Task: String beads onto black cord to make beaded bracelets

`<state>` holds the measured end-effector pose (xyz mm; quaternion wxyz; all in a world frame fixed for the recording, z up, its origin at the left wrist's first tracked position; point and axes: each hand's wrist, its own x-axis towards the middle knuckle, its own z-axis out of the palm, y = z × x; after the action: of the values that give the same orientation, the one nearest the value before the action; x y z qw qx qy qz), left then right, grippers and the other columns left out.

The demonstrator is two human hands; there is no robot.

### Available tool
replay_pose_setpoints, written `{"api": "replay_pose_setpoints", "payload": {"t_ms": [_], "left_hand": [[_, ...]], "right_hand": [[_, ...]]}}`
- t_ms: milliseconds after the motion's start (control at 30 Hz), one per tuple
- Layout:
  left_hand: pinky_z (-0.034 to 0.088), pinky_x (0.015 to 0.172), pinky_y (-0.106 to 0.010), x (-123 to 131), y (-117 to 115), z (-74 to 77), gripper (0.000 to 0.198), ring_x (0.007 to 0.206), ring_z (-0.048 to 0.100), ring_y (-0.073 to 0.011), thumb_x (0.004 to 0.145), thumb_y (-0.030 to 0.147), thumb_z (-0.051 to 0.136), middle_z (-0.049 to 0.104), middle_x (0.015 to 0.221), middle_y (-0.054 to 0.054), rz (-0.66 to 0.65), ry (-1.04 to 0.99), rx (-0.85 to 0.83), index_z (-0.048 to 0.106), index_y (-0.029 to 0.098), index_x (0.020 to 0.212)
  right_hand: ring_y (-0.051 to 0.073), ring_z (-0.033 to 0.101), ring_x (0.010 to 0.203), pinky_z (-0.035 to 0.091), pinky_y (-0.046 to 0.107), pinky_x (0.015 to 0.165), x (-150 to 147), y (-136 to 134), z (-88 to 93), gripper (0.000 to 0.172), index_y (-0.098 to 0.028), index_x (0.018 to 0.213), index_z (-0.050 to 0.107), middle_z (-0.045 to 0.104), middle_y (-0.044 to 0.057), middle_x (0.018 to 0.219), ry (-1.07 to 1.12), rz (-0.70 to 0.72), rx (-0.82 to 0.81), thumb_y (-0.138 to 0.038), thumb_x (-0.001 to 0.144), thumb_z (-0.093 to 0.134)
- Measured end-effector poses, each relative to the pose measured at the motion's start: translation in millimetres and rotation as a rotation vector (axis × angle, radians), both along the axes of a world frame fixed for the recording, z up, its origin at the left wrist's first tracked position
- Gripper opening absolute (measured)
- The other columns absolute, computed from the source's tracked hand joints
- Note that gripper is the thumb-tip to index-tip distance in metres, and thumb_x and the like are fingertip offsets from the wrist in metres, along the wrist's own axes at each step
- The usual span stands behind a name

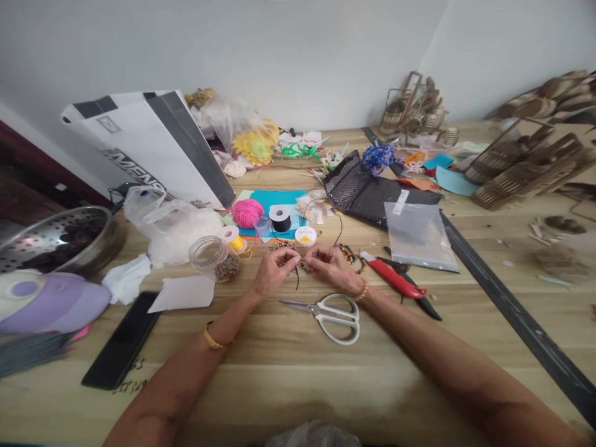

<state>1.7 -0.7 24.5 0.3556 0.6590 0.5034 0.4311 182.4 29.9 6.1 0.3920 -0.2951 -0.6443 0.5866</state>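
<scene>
My left hand [275,271] and my right hand [334,268] meet fingertip to fingertip above the table, each in a pinch. A thin black cord [297,278] hangs from between them, its upper part hidden by the fingers. Small beads [282,246] lie just behind my left hand. Beside my right hand is a beaded strand [358,261] of mixed colours. Scissors [321,308] with white handles lie in front of the hands. A black cord spool [280,218] stands behind them, near a white round label [305,235].
Left are a jar of beads [226,267], a yellow spool [231,238], pink yarn [248,213], a phone [121,341] and a metal colander [109,233]. Right are a red-handled knife [395,278], a clear pouch [419,236] and a black bubble mailer [363,192].
</scene>
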Motion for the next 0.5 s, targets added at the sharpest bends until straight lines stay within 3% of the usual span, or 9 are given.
{"api": "replay_pose_setpoints", "payload": {"t_ms": [200,300,367,433,500], "left_hand": [[0.047,0.062,-0.023,-16.8,7.3,2.5,0.015,0.067,0.059,-0.0137,0.080,0.027,0.063,0.065,0.071,-0.002,-0.021,0.044,-0.073,0.066,0.013,0.077],[0.046,0.058,-0.023,-18.7,0.8,18.2,0.017,0.061,0.059,-0.0130,0.081,0.028,0.063,0.065,0.065,-0.001,-0.152,0.055,-0.176,0.066,0.014,0.072],[0.047,0.056,-0.022,-11.3,-11.4,37.0,0.019,0.058,0.061,-0.0135,0.084,0.029,0.060,0.067,0.064,-0.002,-0.443,0.075,-0.344,0.067,0.015,0.073],[0.050,0.057,-0.023,2.9,-28.7,57.1,0.019,0.063,0.066,-0.0156,0.088,0.029,0.054,0.072,0.073,-0.005,-0.781,0.114,-0.470,0.070,0.018,0.088],[0.053,0.069,-0.027,19.8,-49.4,70.9,0.025,0.078,0.070,-0.0191,0.092,0.028,0.048,0.075,0.087,-0.008,-1.063,0.217,-0.419,0.069,0.019,0.102]], "right_hand": [[0.010,0.044,0.054,0.034,0.024,0.052,0.5,0.5,1.6,0.032,-0.016,0.075,0.057,0.052,-0.002,0.060,-0.019,-0.059,-0.025,-0.047,0.081,0.064],[0.010,0.042,0.053,0.032,0.024,0.051,0.9,1.9,0.5,0.033,-0.016,0.074,0.056,0.051,-0.003,0.059,-0.039,-0.085,-0.031,-0.047,0.082,0.063],[0.010,0.042,0.053,0.032,0.023,0.051,1.1,2.2,0.6,0.033,-0.016,0.074,0.056,0.050,-0.003,0.059,-0.040,-0.090,-0.035,-0.048,0.082,0.062],[0.010,0.042,0.053,0.033,0.023,0.051,1.1,1.9,1.5,0.033,-0.016,0.074,0.056,0.051,-0.003,0.059,-0.039,-0.084,-0.042,-0.048,0.082,0.062],[0.009,0.043,0.053,0.033,0.023,0.050,1.0,1.5,2.6,0.032,-0.016,0.074,0.056,0.051,-0.003,0.059,-0.041,-0.077,-0.046,-0.047,0.082,0.062]]}}
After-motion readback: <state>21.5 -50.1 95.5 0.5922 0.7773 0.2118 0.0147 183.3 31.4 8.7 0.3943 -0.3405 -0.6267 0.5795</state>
